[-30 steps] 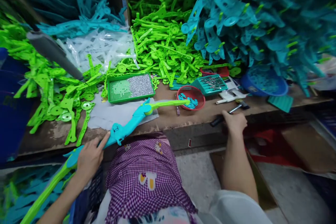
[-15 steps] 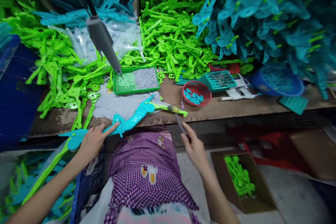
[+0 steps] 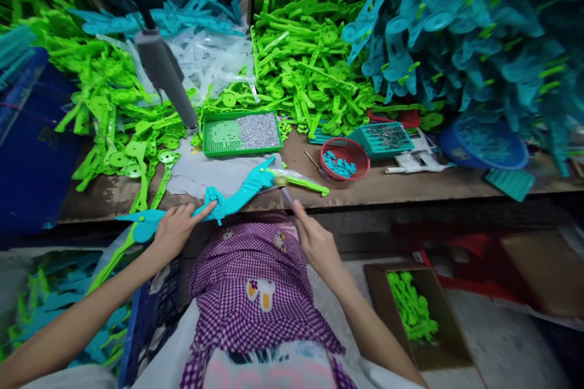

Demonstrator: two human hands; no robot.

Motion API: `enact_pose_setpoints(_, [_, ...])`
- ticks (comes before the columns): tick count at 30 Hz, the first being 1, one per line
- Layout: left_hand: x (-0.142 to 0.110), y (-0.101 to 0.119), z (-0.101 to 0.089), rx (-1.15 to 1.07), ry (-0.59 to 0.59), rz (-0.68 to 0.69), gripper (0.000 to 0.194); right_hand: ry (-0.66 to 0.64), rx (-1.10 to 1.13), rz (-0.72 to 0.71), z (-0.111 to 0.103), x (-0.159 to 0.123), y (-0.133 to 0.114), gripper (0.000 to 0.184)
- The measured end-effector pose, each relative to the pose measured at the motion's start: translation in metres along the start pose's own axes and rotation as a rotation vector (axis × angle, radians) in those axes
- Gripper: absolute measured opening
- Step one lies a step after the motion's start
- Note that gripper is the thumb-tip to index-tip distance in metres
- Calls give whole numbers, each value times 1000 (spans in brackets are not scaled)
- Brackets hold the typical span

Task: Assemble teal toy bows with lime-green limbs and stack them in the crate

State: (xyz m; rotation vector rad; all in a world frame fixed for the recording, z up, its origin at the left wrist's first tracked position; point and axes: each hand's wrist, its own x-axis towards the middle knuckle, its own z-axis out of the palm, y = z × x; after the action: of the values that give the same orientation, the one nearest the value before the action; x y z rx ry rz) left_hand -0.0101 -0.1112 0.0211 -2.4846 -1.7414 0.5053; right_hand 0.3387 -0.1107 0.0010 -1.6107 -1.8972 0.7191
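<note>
Pressing on the blue-and-green assembly (image 3: pixel 244 191), the left hand (image 3: pixel 176 228) has its index finger extended and its other fingers bent over the blue section. The right hand (image 3: pixel 319 243) grips a tool (image 3: pixel 286 193), apparently a hammer, its blurred head over the assembly's far end, near the red basket (image 3: pixel 344 158).

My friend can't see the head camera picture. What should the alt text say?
A person's left hand rests on a blue-and-green plastic piece at a cluttered workbench; the right hand holds a blurry hammer-like tool near one green arm. Behind are a green tray, a red basket and heaps of green and blue plastic parts.
</note>
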Motion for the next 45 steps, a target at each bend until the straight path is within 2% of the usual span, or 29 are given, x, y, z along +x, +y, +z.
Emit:
enact_pose_setpoints(2, [1,0,-1,13,-13,4,74,-73,-2,26,3,2,2,48])
enact_pose_setpoints(4, [1,0,-1,13,-20,6,74,-76,18,61,1,0,3,48])
enact_pose_setpoints(9, [2,-2,3,-43,10,8,72,160,59,134,-21,-9,-9,49])
enact_pose_setpoints(11, [2,-4,4,-35,10,11,72,209,47,125,-23,-7,-12,49])
enact_pose_setpoints(13, [3,-5,4,-13,2,15,72,199,17,112,-18,0,-9,49])
enact_pose_setpoints(18, [5,-7,1,27,-7,34,73,-9,-66,123,-5,16,5,49])
enact_pose_setpoints(23, [6,-9,-3,55,-26,38,74,146,-75,169,-18,11,10,51])
enact_pose_setpoints(26, [7,-9,-4,69,-38,44,75,130,-116,201,-25,5,18,50])
enact_pose_setpoints(31, [9,-10,-7,76,-31,50,78,204,-113,281,-31,-11,32,52])
enact_pose_setpoints(33, [11,-18,-10,18,-50,58,77,172,-39,350,-33,-18,33,52])
enact_pose_setpoints(35, [12,-33,-16,-139,-85,69,77,194,141,398,-35,-21,29,53])
enact_pose_setpoints(39, [15,-68,-28,-600,-212,161,78,475,542,328,-38,-13,6,58])
enact_pose_setpoints(41, [16,-79,-33,-722,-292,187,79,570,666,281,-38,-5,-4,59])
enact_pose_setpoints(45, [18,-83,-38,-791,-367,149,81,535,780,297,-32,4,-6,58])
